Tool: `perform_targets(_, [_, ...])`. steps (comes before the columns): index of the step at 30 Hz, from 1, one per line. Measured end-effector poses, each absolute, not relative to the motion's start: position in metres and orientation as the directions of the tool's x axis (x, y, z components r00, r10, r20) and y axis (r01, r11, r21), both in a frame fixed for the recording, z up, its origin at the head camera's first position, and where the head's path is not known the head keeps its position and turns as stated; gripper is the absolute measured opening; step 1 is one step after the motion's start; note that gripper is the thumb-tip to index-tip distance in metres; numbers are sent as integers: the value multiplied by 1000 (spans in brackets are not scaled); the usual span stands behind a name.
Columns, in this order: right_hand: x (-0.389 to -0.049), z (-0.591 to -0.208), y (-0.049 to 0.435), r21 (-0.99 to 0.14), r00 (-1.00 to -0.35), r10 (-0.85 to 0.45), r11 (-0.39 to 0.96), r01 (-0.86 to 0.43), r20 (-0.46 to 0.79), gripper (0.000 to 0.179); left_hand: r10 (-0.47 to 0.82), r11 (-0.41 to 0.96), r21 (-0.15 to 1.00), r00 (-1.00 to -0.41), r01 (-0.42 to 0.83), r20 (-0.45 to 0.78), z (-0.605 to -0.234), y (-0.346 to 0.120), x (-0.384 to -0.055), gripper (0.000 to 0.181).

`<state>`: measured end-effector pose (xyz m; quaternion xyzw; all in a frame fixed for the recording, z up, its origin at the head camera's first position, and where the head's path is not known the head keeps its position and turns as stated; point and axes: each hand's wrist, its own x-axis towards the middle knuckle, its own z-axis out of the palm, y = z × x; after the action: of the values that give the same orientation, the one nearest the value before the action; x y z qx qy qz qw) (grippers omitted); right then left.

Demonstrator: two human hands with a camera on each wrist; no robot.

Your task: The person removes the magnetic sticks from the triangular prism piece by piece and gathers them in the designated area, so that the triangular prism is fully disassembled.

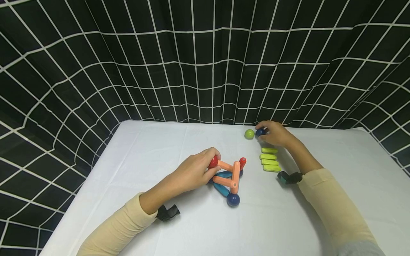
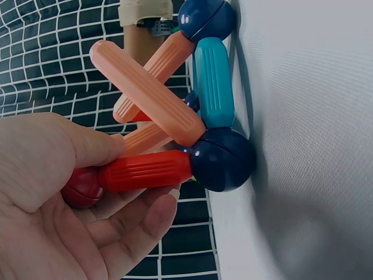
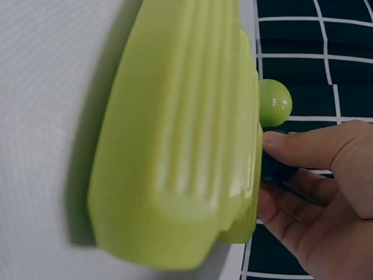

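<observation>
My left hand [image 1: 193,170] grips a red ball [image 1: 213,163] at the top of a structure of magnetic rods and balls. In the left wrist view, a red rod [image 2: 148,170] runs from that ball to a dark blue ball [image 2: 224,159] on the table. A teal rod [image 2: 214,81] and several orange rods [image 2: 148,93] make up more of the frame, tilted at different angles. At the table's back edge, my right hand [image 1: 277,134] pinches a loose dark blue ball [image 1: 260,132] between thumb and fingers. Right beside it sits a lime green ball [image 1: 249,134].
Several lime green rods [image 1: 271,168] lie in a stacked row just in front of my right hand, beneath its wrist. A white cloth covers the table [image 1: 153,156]. Black curtains [image 1: 179,71] with a white grid stand behind and at both sides.
</observation>
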<state>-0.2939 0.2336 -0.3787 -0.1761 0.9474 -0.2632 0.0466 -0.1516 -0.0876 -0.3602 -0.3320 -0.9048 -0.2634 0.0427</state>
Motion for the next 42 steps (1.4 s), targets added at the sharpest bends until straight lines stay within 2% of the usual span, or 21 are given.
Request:
perform_targets(8, [-293,-381,230,-501,-939,-342,820,-277,-42,41,577,645,448,-779,619,244,-359,-87,-151,25])
perform_targets(20, [-291,-381,232,-508,-938,-346,812,-289,-19,51,579,639,445,-774,627,258,-360,-87,-152,25])
perform_targets(27, [-270,-368,221,-441,-948,-317,846,-299,35,51,579,642,447,-776,623,250,-360,-87,-152,25])
perform_targets(31, [-245,-354,208,-401,-911,-387,819,-411,144,40,578,645,443,-777,623,250,-359,-88,-151,25])
perform_targets(36, [-209,-337,189,-378,-816,-514,723,-578,266,26,580,642,444,-774,626,253,-360,-88,-152,25])
perform_targets(42, [-173,-325,170,-385,-733,-629,629,-675,259,20,582,640,450,-776,623,245,-360,-88,-153,25])
